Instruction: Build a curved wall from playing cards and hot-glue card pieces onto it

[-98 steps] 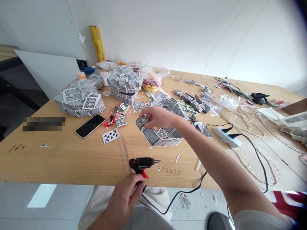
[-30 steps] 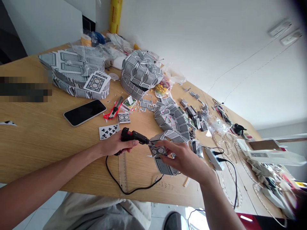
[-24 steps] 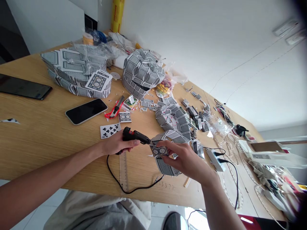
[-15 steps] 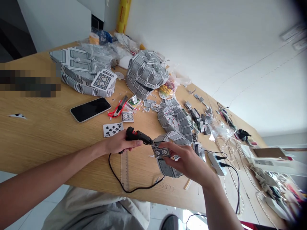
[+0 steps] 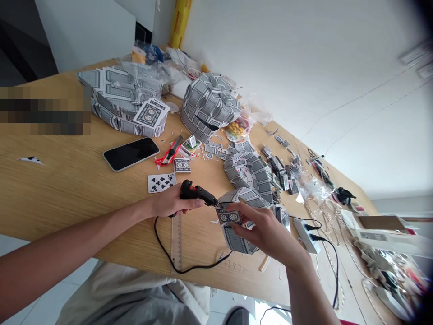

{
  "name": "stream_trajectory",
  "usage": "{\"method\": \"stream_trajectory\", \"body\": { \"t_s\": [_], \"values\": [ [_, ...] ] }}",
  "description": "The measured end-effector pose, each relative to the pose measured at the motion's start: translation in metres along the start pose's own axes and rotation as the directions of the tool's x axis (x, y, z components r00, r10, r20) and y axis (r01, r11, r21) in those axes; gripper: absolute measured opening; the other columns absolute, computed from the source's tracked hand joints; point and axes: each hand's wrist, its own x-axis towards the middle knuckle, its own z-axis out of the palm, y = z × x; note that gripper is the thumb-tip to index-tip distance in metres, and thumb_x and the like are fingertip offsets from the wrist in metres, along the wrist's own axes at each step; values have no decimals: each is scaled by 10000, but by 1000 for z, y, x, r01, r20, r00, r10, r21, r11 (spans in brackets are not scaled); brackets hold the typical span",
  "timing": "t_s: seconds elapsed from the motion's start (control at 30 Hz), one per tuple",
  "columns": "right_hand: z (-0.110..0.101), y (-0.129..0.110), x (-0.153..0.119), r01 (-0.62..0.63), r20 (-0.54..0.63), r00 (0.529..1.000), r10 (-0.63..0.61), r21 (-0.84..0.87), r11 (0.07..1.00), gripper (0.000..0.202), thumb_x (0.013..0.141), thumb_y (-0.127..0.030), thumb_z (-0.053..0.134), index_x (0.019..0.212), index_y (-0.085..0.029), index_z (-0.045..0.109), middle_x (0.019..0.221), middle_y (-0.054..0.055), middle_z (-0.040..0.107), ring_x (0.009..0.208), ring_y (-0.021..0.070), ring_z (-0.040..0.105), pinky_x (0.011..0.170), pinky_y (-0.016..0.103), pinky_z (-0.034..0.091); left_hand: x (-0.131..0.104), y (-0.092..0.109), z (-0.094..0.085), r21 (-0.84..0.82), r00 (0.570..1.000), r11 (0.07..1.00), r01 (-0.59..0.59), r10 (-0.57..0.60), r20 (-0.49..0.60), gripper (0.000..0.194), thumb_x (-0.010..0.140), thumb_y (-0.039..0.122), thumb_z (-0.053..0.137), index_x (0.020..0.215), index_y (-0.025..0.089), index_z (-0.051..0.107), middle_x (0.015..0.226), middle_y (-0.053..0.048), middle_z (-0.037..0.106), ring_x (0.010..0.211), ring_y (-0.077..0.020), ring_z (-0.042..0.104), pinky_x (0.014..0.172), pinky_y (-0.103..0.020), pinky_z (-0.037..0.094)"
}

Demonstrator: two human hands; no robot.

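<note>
My left hand (image 5: 169, 204) grips a black and red glue gun (image 5: 196, 194), its nozzle pointing right and touching a small folded playing card (image 5: 229, 217). My right hand (image 5: 267, 230) pinches that card by its lower edge, just above a curved ring built of grey-backed cards (image 5: 241, 221). The gun's black cord (image 5: 179, 266) loops toward the table's near edge.
On the wooden table (image 5: 67, 189) lie a phone (image 5: 131, 153), a clubs card (image 5: 161, 183), a clear ruler (image 5: 176, 239), a red cutter (image 5: 169, 153), two large card structures (image 5: 125, 101) (image 5: 209, 106), a power strip (image 5: 306, 228), loose cards and wire coils at right.
Earlier my left hand reached for the glue gun on the table while my right held the card out. Now the gun is lifted, nozzle at the card. The view has drifted slightly.
</note>
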Motion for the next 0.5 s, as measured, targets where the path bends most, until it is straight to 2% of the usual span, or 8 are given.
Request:
{"method": "stream_trajectory", "body": {
  "t_s": [0.33, 0.5],
  "values": [
    [0, -1, 1, 23, -5, 1000, -23, -11, 1000, 332, 980, -223, 628, 1297, -242, 726, 776, 5, 724, 681, 176, 707, 669, 291, 525, -1, 4, 0, 17, 1000, 1000, -14, 13, 22, 429, 931, 574, 719, 819, 171, 623, 614, 40, 490, 546, -108, 468, 477, -232, 379],
    [1, 1, 0, 31, -18, 999, -31, -11, 999, 314, 985, -239, 635, 1285, -254, 727, 799, 7, 744, 694, 178, 713, 674, 289, 536, 0, 3, 0, 22, 1000, 1000, -3, 3, 16, 452, 913, 601, 725, 824, 169, 622, 622, 35, 486, 556, -114, 477, 478, -231, 379]
  ]
}}
